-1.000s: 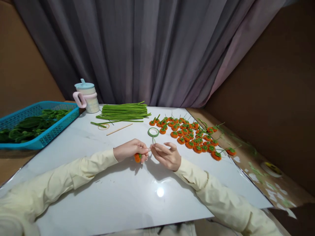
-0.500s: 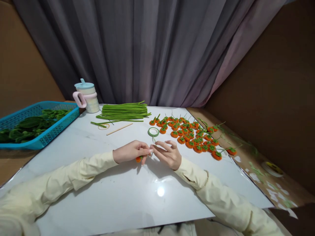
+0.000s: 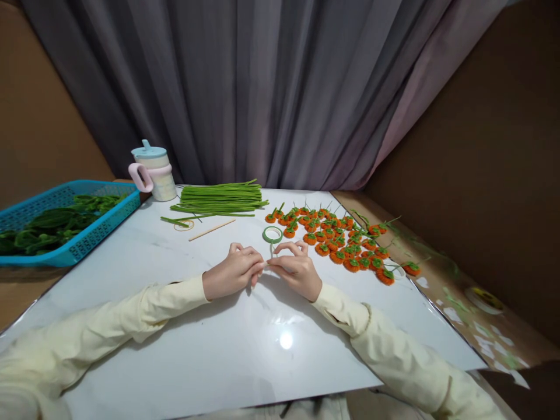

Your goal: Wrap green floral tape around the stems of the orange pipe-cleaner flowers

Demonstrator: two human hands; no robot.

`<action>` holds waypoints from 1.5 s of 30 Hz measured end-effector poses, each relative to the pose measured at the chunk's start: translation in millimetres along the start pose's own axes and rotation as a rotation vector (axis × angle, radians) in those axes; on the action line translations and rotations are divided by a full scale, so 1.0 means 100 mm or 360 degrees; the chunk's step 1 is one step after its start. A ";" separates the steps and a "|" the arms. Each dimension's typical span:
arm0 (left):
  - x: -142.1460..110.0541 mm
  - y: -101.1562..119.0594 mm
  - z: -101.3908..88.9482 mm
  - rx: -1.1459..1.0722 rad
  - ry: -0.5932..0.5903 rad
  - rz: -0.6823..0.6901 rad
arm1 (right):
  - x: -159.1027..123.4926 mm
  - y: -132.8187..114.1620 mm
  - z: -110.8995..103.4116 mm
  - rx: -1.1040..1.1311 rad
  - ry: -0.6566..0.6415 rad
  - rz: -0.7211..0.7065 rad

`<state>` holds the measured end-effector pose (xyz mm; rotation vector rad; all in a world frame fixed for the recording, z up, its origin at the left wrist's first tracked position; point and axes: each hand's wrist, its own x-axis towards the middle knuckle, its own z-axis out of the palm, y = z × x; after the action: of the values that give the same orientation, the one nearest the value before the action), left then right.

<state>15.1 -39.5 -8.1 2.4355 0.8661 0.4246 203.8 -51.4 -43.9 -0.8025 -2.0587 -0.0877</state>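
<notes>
My left hand is closed, thumb and fingers pinched together at the middle of the white table. The small orange pumpkin that showed under it a moment ago is now hidden behind the fingers. Just to its right, my right hand pinches a strip of green floral tape, its other fingers curled above. The fingertips of both hands meet or nearly meet. From there the strip runs up to the tape roll, which lies flat beyond the hands.
Several orange fuzzy pumpkins with green tops and wire stems spread to the right. Green pipe cleaners lie behind, near a wooden stick. A lidded cup and a blue basket of green leaves stand left.
My left hand has rolled over, its fingers now bent upward, and the orange pumpkin beneath it has gone out of sight. My right hand has shifted only slightly.
</notes>
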 end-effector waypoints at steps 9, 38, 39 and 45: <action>0.06 -0.04 -0.11 -0.1176 -0.0543 -0.0536 | -0.06 0.02 -0.01 -0.0290 0.0023 -0.0418; 0.01 -0.38 0.32 0.1046 0.0681 0.0747 | -0.11 0.15 0.07 -0.0409 -0.0243 -0.0493; 0.02 -0.39 0.33 0.1070 0.0685 0.0738 | -0.11 0.15 0.07 -0.0397 -0.0239 -0.0467; 0.04 -0.40 0.35 0.1033 0.0615 0.0604 | -0.11 0.18 0.11 -0.0339 -0.0290 -0.0162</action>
<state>14.0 -23.2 -59.2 3.2053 0.7708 0.8901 210.6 -38.7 -62.8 -0.8609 -2.2895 -0.3047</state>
